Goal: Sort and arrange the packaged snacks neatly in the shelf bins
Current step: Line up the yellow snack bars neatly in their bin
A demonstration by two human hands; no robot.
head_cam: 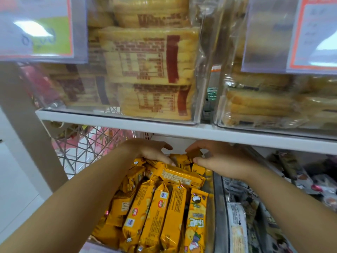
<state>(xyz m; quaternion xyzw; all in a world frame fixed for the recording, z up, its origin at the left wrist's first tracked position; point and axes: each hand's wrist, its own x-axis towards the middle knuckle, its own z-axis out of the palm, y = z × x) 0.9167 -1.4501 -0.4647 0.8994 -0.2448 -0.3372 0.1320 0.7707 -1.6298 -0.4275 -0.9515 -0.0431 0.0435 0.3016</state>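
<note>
Several yellow packs are already stood on edge in a row at the front of the clear bin, so the task is judged to be partly done. One crosswise pack is laid flat behind this row, and the packs at the left side and at the back are seen in disorder; these are left to be straightened. The left hand is laid on the back heap with fingers bent and thumb lifted; whether anything is gripped cannot be told. By the right hand a rear pack seems to be pinched between thumb and fingers. Grey packs are kept in the neighbouring bin, and pale cracker packs in the upper bins.
</note>
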